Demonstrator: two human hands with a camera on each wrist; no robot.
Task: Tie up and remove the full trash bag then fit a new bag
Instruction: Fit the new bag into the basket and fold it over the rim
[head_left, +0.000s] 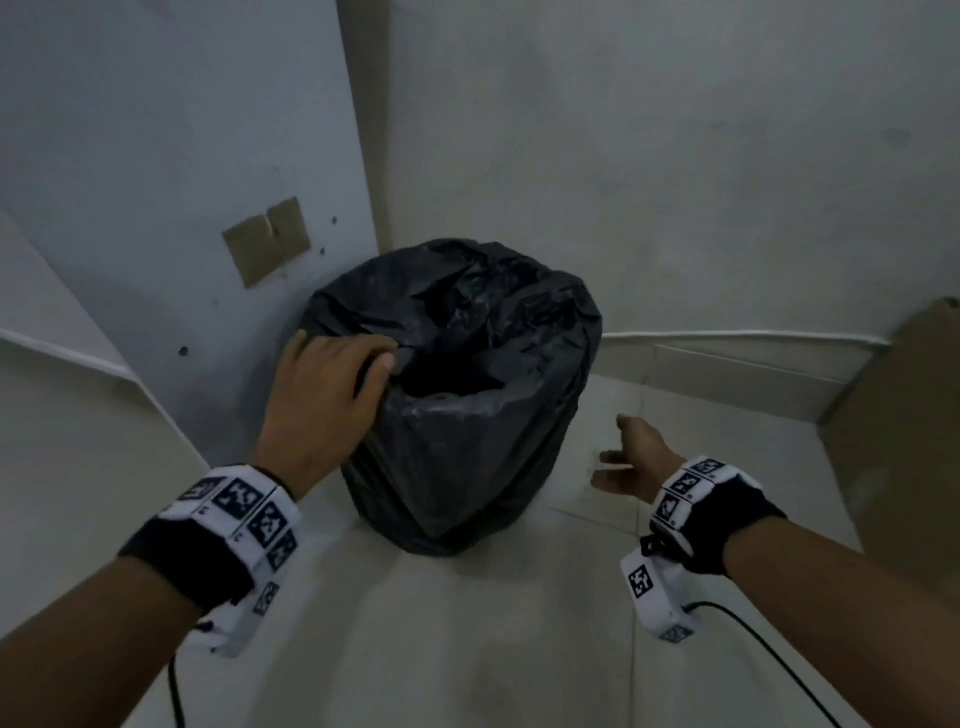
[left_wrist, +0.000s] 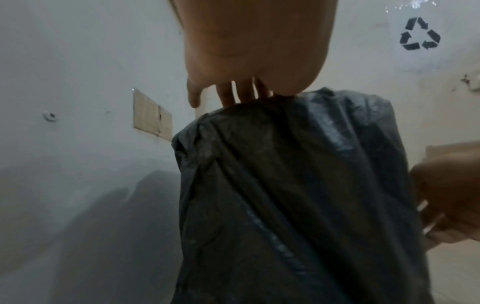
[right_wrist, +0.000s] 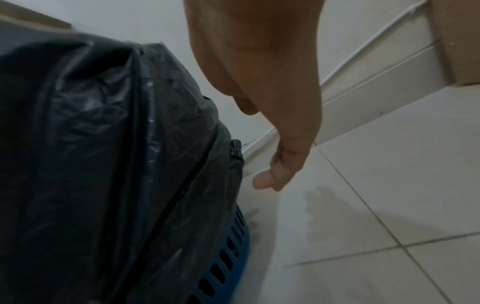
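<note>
A black trash bag is draped over a blue slotted bin standing in the corner of the room; the bag's mouth is open and crumpled. My left hand rests on the near-left rim of the bag, fingers laid fairly straight over the edge. Low beside the bin's right side is my right hand, a short gap from the bag, its fingers loosely bent and holding nothing. What is inside the bag stays hidden.
Walls close in behind and left of the bin. A cardboard sheet leans against the right wall. Brown patches are stuck on the left wall, and a recycling symbol on the back wall. Tiled floor lies in front.
</note>
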